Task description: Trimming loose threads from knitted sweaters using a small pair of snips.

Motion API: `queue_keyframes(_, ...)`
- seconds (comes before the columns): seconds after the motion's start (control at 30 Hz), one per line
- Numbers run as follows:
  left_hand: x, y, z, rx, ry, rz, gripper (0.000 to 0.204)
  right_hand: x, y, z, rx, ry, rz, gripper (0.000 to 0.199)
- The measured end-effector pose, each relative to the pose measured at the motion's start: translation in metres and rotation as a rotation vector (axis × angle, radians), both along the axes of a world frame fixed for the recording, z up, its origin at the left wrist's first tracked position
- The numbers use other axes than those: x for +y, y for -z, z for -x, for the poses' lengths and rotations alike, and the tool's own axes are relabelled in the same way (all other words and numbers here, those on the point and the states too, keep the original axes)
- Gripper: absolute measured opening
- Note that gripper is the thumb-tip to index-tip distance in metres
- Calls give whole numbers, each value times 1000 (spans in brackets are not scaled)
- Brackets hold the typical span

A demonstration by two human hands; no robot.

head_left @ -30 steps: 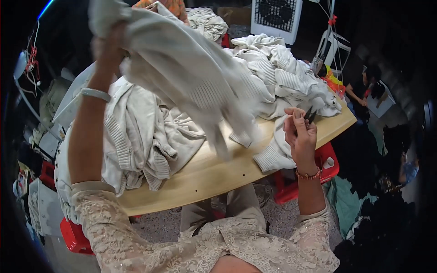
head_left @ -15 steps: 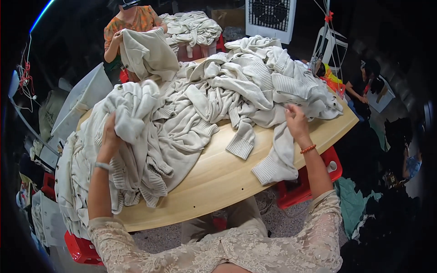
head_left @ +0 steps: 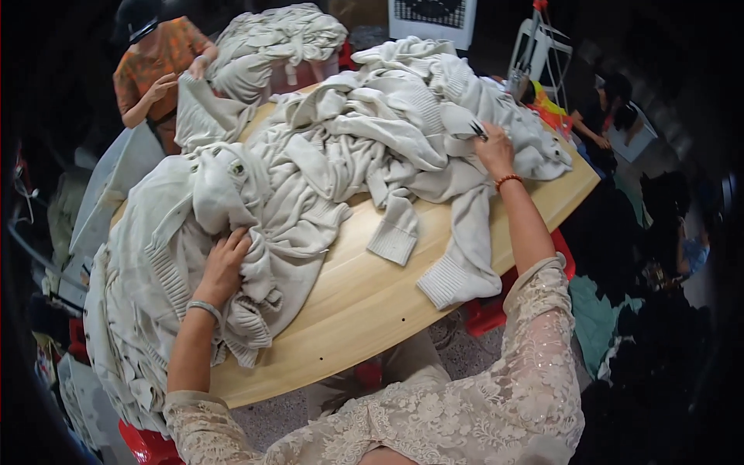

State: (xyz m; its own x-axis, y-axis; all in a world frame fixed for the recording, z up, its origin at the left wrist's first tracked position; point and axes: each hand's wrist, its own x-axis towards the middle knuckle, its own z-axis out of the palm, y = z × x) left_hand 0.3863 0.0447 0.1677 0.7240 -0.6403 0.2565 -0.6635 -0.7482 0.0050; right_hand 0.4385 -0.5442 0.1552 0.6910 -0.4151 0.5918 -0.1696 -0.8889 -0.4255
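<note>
Cream knit cardigans with ribbed cuffs lie heaped on a pale wooden table. My left hand is closed on a fold of the cardigan at the left, its fingertips sunk in the cloth. Small dark buttons show on that garment near its top. At the right, over the edge of the big cardigan pile, my right hand grips a small pair of thread snips, dark blades pointing up and left. A loose sleeve hangs toward the table's near edge below that hand.
Across the table at the far left, a person in an orange patterned top handles another cream garment. Behind are a second garment heap and a white air cooler. Red stools stand beneath the table edge.
My left hand has moved down and right, and the lifted cardigan now lies lower. My right hand has moved up slightly, with the snips now showing. The other person has lowered their garment.
</note>
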Motion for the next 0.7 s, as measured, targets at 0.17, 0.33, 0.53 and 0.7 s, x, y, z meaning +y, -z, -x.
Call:
queue_keyframes(0.17, -12, -1, -1, 16, -14, 3, 47, 29, -17, 32, -118, -198, 25, 36)
queue_keyframes(0.33, -11, 0, 1, -27, -26, -1, 44, 122, -62, 86, -150, -682, -272, 18)
queue_keyframes(0.53, -9, 9, 3, -95, -12, 1, 48, 193, -69, 171, -73, -1106, -308, 9)
queue_keyframes(0.7, -14, 10, 4, -53, -28, 1, 50, 216, -78, 210, 140, -1400, -545, 13)
